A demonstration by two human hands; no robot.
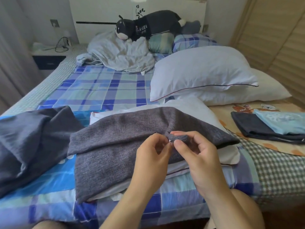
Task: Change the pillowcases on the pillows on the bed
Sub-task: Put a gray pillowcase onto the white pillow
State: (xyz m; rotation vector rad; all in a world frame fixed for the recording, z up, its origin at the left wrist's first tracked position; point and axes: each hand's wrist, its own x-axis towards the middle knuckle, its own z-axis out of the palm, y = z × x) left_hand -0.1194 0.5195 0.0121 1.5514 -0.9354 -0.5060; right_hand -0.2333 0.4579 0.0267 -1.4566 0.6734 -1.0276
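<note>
At the bed's (99,86) near edge, the left hand (153,156) and right hand (196,156) both pinch a bunched fold of the grey pillowcase (105,154), which is partly over a white pillow (194,108). Two bare pillows (203,71) are stacked along the right side, a crumpled blanket (118,55) near the headboard (105,15), and a nightstand (49,57) beyond the far left corner.

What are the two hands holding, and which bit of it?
Both the left hand and right hand pinch the grey pillowcase at its edge.
</note>
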